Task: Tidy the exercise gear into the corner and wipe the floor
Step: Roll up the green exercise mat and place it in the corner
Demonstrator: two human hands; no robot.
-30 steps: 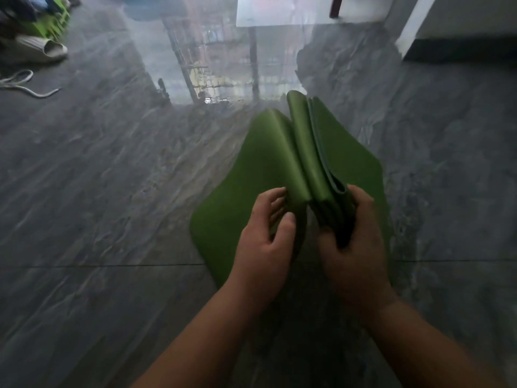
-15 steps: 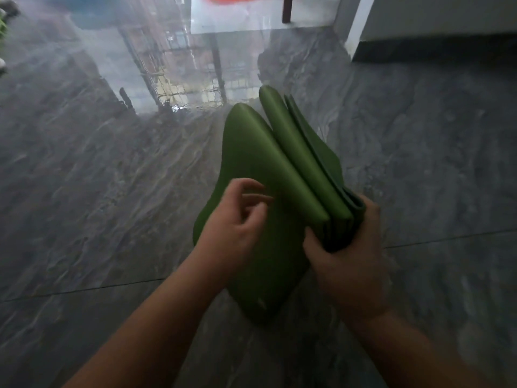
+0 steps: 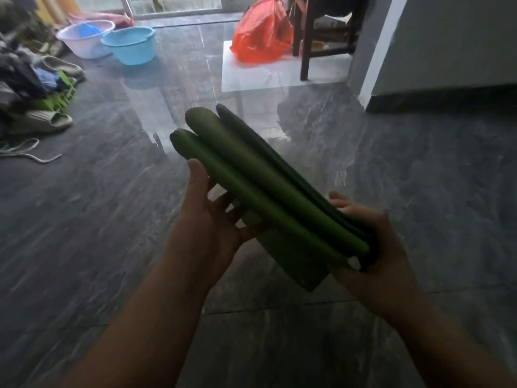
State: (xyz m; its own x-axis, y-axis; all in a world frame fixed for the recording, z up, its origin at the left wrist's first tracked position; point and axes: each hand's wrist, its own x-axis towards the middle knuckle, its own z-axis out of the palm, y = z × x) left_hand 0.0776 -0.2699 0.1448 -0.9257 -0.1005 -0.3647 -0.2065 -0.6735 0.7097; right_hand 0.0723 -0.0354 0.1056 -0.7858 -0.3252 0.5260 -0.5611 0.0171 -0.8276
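A green exercise mat [image 3: 251, 180], folded into several layers, is held off the dark glossy floor in the middle of the view. My right hand [image 3: 369, 242] grips the near end of the folds, fingers wrapped around the stack. My left hand [image 3: 207, 217] lies flat against the mat's left side and underside, fingers spread, supporting it. The far ends of the folds point away toward the window.
At the far left lie a pile of clothes on a green crate [image 3: 56, 99], slippers [image 3: 47, 121] and a rope [image 3: 25, 152]. A white basin [image 3: 84, 37] and a blue basin [image 3: 131, 43] stand behind. An orange plastic bag [image 3: 263, 35] and a wooden chair [image 3: 321, 32] stand far right, beside a wall corner [image 3: 375, 65].
The loose flap that hung down has been folded up against the stack. The mat has risen from the floor, and my view has lifted toward the room's far side.
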